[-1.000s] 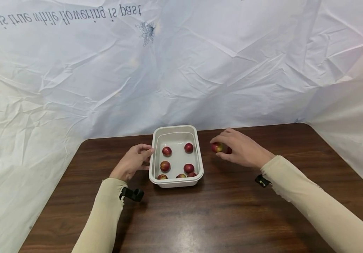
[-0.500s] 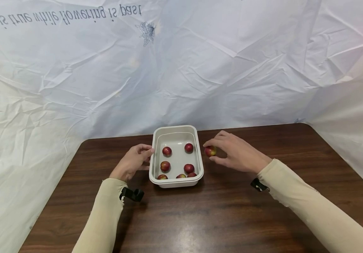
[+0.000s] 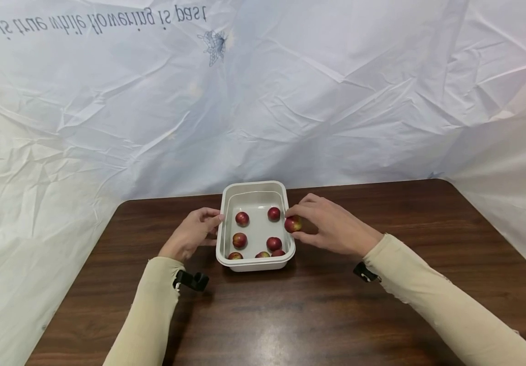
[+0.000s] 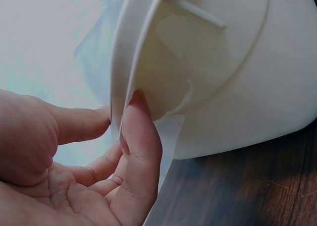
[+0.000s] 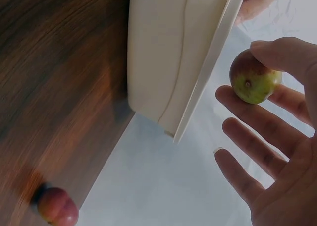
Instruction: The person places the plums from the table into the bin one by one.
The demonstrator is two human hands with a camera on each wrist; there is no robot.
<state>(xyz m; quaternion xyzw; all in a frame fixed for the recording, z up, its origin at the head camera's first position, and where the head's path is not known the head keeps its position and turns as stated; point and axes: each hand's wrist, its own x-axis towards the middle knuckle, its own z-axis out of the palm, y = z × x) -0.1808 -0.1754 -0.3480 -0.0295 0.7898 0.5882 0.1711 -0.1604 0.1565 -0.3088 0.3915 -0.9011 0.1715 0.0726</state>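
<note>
A pale plastic box (image 3: 254, 266) with several red plums (image 3: 239, 240) inside stands at the back middle of the table. My left hand (image 3: 192, 234) pinches its left rim; in the left wrist view the thumb and a finger lie on either side of the lip (image 4: 130, 52). At the right rim, my right hand (image 3: 331, 223) holds a red and yellow-green plum (image 5: 254, 77) between thumb and fingers. That plum overlaps the box's rim in the head view. The right wrist view shows its other fingers spread.
Another plum (image 5: 58, 206) lies on the dark wooden table (image 3: 263, 315), visible in the right wrist view and hidden behind the right hand in the head view. A white printed sheet (image 3: 263, 101) hangs close behind the table's back edge.
My right hand has carried the plum leftward, from the table right of the box to the box's right rim. The left hand and the box have stayed put.
</note>
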